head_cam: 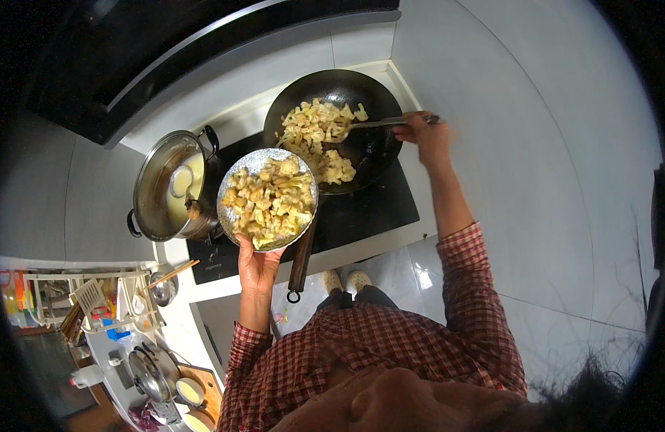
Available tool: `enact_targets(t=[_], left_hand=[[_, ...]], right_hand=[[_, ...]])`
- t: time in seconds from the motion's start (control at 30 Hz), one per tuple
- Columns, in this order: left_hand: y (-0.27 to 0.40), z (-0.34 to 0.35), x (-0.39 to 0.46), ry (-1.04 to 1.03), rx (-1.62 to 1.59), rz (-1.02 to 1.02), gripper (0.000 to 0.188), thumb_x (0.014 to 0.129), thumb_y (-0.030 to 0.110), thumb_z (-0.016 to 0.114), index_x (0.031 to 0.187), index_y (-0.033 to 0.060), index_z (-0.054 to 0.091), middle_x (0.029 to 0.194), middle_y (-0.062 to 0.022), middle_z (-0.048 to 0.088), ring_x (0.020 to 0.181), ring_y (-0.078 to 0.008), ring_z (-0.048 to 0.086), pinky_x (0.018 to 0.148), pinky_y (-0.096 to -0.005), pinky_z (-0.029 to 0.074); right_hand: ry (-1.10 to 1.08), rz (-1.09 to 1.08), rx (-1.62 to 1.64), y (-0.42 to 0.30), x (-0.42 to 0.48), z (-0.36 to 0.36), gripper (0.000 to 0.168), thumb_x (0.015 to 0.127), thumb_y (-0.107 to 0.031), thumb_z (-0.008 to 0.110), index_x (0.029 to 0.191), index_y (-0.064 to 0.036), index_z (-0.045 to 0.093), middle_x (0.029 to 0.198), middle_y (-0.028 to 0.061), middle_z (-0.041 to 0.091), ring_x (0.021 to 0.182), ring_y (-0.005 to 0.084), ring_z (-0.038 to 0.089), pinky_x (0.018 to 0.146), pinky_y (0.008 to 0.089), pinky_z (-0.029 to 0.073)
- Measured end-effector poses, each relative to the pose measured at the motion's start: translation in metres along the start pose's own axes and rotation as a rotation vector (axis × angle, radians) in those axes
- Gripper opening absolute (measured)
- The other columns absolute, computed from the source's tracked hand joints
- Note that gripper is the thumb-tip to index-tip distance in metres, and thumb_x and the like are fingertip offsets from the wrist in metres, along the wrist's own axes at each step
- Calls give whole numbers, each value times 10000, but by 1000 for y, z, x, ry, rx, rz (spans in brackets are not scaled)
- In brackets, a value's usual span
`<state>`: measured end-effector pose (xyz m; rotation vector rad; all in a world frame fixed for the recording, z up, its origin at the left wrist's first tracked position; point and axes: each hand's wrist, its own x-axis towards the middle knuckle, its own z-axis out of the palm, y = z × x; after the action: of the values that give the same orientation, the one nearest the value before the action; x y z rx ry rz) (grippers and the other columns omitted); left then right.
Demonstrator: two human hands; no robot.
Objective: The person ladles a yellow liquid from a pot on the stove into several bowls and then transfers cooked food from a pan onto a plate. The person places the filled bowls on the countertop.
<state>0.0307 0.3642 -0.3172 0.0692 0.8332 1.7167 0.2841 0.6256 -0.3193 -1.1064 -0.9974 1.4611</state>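
Note:
My left hand grips the near rim of a speckled plate heaped with cauliflower florets. The plate hangs in front of a dark wok and covers part of its left rim. My right hand is closed around the handle of a metal spatula. Its blade rests among cooked cauliflower on the wok's left side. The wok's long wooden handle points toward me, its upper end partly hidden by the plate.
A steel pot with yellowish liquid and a ladle stands left of the wok on the black cooktop. A range hood overhangs the back. At lower left are a dish rack, a lidded pot and a cutting board.

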Motion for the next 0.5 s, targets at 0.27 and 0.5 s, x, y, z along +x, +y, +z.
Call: enact_targets(t=[0.27, 0.5], left_hand=[[-1, 2, -5, -11, 13, 29, 681, 803, 440, 530, 1326, 90, 267, 1330, -89, 359, 1195, -281, 389, 941, -479, 385], [0, 8, -1, -13, 4, 19, 684, 806, 438, 530, 1332, 94, 259, 1330, -95, 359, 1195, -283, 389, 948, -479, 376]], right_hand=[[94, 108, 283, 49, -18, 14, 264, 796, -102, 583, 914, 125, 516, 795, 192, 584, 683, 260, 631, 583, 319, 552], [92, 120, 370, 49, -30, 35, 274, 804, -94, 576, 946, 127, 497, 842, 201, 576, 698, 262, 628, 608, 320, 550]])
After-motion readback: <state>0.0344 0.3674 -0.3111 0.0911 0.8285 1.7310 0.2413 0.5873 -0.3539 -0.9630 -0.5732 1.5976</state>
